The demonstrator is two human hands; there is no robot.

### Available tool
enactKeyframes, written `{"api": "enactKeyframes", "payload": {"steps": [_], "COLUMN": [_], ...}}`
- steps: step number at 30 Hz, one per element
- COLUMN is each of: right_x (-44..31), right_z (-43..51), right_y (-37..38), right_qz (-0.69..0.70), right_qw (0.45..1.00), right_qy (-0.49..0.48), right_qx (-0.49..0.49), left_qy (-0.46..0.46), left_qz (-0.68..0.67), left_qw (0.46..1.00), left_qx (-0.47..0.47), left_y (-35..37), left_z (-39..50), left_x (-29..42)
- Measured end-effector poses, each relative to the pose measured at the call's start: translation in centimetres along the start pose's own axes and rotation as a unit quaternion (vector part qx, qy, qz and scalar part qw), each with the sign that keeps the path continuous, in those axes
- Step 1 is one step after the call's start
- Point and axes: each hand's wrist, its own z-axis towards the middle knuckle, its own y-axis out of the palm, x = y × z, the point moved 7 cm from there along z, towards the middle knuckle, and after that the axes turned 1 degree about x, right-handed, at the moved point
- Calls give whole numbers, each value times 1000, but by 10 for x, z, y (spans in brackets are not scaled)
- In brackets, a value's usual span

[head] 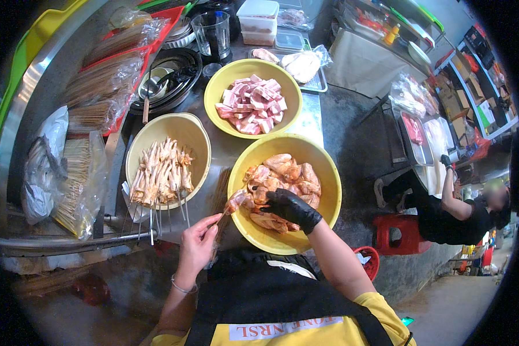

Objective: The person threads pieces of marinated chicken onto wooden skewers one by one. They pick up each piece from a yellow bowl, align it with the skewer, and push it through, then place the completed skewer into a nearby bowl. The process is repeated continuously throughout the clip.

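Observation:
My bare left hand (201,242) pinches a thin skewer between thumb and fingers. A piece of raw chicken (237,201) sits on the skewer's far end, over the left rim of a yellow plastic bowl (281,245). In a black glove, my right hand (290,208) reaches into that bowl, its fingers on the marinated raw chicken wings (308,179); what its fingertips grip is partly hidden. To the left, a beige bowl (199,129) holds skewered chicken feet (162,173), their sticks pointing over the near rim. Behind stands another yellow bowl (214,80) of cut raw pork pieces (253,104).
Loose skewers (221,186) lie between the bowls. Bundled skewers (75,173) and red trays (142,47) line the left. Black bowls (190,86), a blender jug (212,36) and lidded tubs (257,21) stand behind. At right, a person (458,212) works near a red stool (398,233).

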Motion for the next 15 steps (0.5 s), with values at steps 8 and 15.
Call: {"api": "enactKeyframes", "payload": {"steps": [8,15], "right_x": [8,-23], "right_z": [-16,3], "right_y": [-34,-7], "right_qz": [152,-361], "right_qw": [971,918], "right_qy": [72,-63], "right_qx": [167,150], "left_qy": [-12,-40], "left_qz": [1,30], "left_qw": [1000,999], "left_qx": [-14,-15], "left_y": [5,1], "left_z": [0,4], "left_x": [3,5]}}
